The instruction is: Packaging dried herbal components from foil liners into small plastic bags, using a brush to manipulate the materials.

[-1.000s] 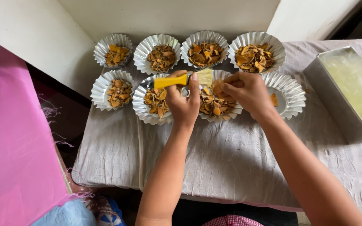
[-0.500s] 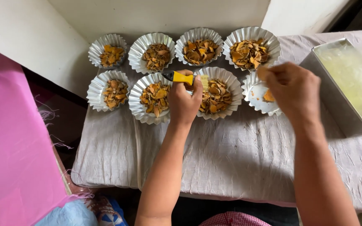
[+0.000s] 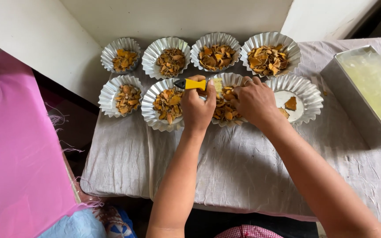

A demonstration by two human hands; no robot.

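Eight fluted, shiny foil cups stand in two rows across the upper middle of the frame on a desk (image 3: 243, 176) draped in wrinkled grey cloth. Most hold dry orange-brown chips; the cup at the lower row's right end (image 3: 307, 90) holds only a few. The left hand (image 3: 197, 108) has its grip closed around a yellow-handled tool (image 3: 192, 83). The right hand (image 3: 254, 101), fingers curled narrow, digs into the chips of the third lower cup (image 3: 225, 110).

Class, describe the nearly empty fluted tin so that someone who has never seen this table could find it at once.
Start at the grey cloth-covered table with two rows of fluted silver tins. Go to the nearer row and take its rightmost tin, just beyond the right hand and left of the big rectangular metal tray. Unlike its heaped neighbours, it shows bare white bottom with only a couple of orange-brown pieces.
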